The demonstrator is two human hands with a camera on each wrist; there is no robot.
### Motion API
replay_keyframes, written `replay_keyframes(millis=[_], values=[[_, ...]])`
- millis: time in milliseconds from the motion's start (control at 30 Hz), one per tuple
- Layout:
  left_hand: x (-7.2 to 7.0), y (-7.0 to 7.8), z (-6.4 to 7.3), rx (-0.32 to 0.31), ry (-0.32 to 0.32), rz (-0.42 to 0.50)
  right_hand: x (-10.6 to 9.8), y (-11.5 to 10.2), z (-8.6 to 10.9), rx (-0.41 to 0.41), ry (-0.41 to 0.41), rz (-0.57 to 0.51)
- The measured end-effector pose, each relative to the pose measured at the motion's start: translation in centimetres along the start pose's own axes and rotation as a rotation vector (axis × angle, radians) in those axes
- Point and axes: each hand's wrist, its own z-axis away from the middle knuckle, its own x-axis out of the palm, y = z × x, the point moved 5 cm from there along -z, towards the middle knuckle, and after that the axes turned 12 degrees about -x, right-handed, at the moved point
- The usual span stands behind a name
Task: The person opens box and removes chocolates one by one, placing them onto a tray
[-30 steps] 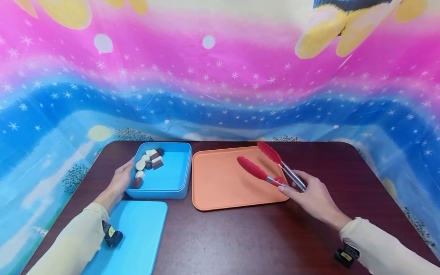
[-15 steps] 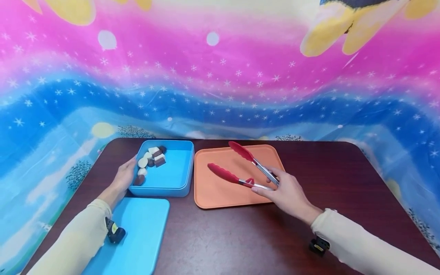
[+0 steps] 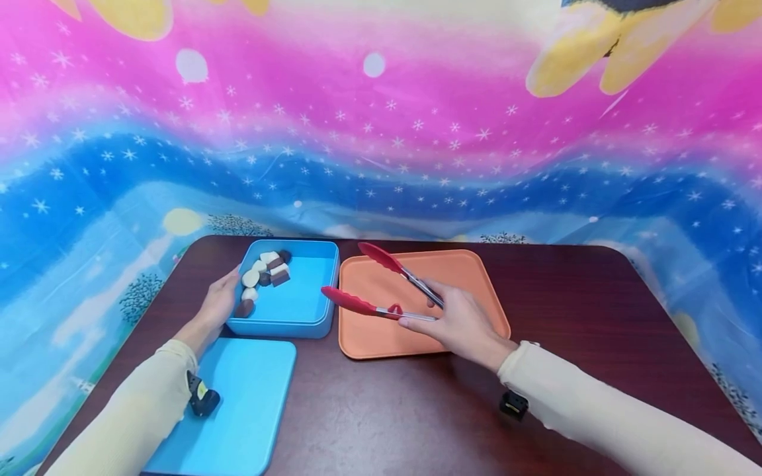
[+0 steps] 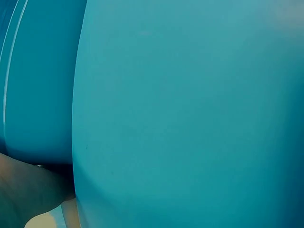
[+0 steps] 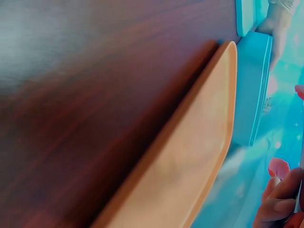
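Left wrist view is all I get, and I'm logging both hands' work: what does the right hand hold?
Observer: The right hand grips silver metal tongs with red scalloped tips, their arms spread apart.
Operator: And what's inside the light-blue rectangular plastic box?
Observer: Small brown and white pieces, like chocolates, in its left part as the head view shows it.
Operator: What lies to its right?
Observer: A flat orange rectangular tray with rounded corners.

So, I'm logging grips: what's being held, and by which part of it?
The right hand holds the tongs by their metal handles. The left hand touches the left side of the box; whether it grips can't be told.
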Motion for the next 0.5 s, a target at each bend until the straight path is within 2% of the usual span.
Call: replay_keyframes(millis=[167, 500], values=[[-0.1, 0.0, 0.0, 0.009, 0.002, -0.007, 0.9, -1.2, -1.6, -0.05, -0.004, 0.053], [0.0, -0.1, -0.2, -0.016, 0.008, 0.015, 2.9, -3.2, -3.6, -0.121, -0.025, 0.129]])
